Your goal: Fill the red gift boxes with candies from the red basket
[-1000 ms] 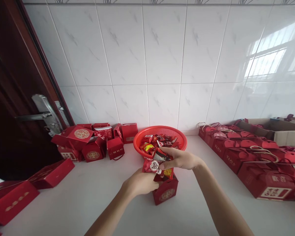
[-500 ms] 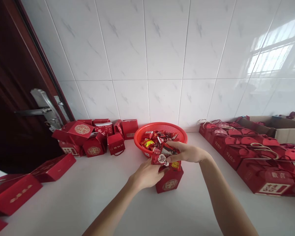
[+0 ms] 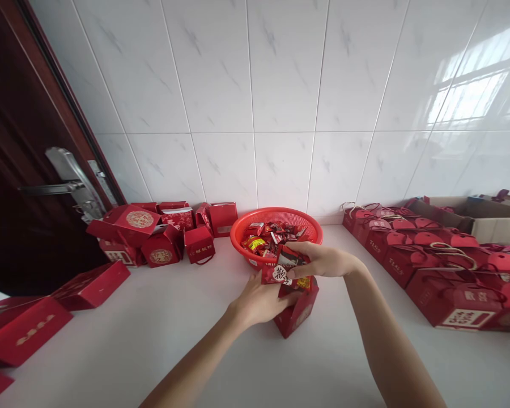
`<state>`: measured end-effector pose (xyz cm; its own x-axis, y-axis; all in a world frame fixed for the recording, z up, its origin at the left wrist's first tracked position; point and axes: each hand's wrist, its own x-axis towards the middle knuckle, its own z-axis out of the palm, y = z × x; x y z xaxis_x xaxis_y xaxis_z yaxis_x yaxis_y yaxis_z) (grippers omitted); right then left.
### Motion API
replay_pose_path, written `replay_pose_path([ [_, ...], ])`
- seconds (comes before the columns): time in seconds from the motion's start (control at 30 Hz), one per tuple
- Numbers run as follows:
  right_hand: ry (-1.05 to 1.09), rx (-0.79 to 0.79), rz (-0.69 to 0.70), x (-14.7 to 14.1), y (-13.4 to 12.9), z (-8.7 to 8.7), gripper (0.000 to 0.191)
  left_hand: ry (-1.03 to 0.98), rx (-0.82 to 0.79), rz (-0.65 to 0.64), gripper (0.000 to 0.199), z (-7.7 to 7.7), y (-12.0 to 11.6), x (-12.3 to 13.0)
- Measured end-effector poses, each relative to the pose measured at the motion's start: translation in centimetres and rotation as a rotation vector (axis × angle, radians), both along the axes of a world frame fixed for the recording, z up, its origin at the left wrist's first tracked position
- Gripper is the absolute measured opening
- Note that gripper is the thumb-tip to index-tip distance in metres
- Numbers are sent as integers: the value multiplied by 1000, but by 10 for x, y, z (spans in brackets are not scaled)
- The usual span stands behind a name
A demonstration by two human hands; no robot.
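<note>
In front of the basket, a small red gift box (image 3: 296, 317) stands with its top open, turned at an angle. My left hand (image 3: 259, 300) grips its upper left edge, thumb at the opening and other fingers mostly hidden. Just over the box, my right hand (image 3: 323, 260) is closed on several wrapped candies (image 3: 280, 275), in red packets with white lettering and a dark one among them. Behind the hands, an orange-red plastic basket (image 3: 242, 218) contains many more candies (image 3: 276, 233) in red and yellow wrappers.
Several red gift boxes (image 3: 161, 249) lie piled by the wall at left, with open ones (image 3: 29, 328) nearer me. Rows of handled boxes (image 3: 463, 294) stand at right before a cardboard carton (image 3: 499, 226). A dark door (image 3: 21, 141) borders the left side of the white table (image 3: 123, 351).
The gift box has turned and tilted under my left hand, so one corner now faces me. My right hand keeps the candies over its opening. The view has shifted slightly.
</note>
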<state>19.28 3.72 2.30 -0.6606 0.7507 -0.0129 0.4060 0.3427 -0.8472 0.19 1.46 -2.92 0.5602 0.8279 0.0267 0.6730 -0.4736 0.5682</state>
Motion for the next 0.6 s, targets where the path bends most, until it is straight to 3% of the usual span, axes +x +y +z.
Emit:
replay_pose_path([
  [0.27, 83, -48, -7, 12, -2, 5, 37, -387, -150, -68, 29, -5, 18, -2],
  [0.37, 61, -28, -1, 14, -3, 6, 32, -471, -243, -72, 26, -5, 27, -6],
  [0.47, 8, -2, 22, 15, -2, 6, 24, -404, -357, -47, 31, 0, 33, -17],
  [0.6, -95, -20, 89, 15, -1, 3, 24, -166, -493, -181, 59, 15, 41, -44],
])
